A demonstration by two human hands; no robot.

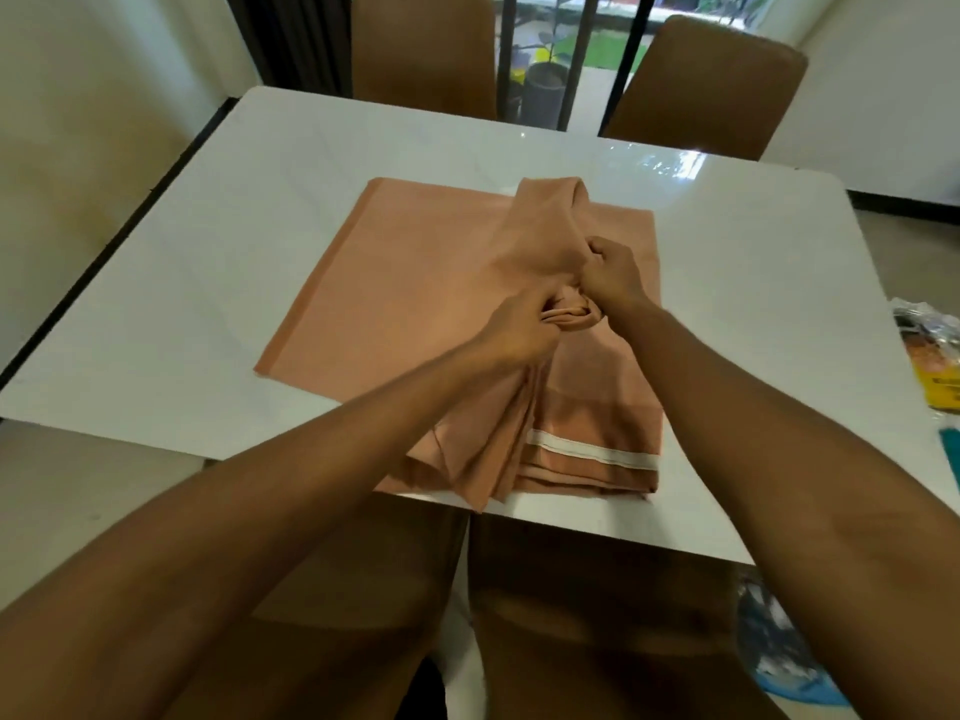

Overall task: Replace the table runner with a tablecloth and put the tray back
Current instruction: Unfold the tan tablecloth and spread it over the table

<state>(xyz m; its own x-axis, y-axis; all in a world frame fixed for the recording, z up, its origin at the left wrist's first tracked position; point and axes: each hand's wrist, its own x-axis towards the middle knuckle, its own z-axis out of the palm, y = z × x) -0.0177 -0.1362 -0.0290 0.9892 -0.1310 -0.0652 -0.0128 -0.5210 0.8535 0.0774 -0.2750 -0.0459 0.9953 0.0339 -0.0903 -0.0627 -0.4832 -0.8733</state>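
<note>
One white table point(208, 283) fills the view, glossy and bare along its left side. Four brown chairs ring it: two at the far edge point(423, 49) and two tucked under the near edge point(597, 589). One peach tablecloth point(395, 283), partly unfolded, lies across the table's middle and near edge, a single white strip point(592, 454) running along its near fold. Several packets point(930, 356) sit at the table's right edge, too cut off to count. Two hands meet over the cloth: the left hand point(519, 330) is curled tight, pinching a bunched fold, and the right hand point(613, 275) is fisted around a raised fold just beside it.
</note>
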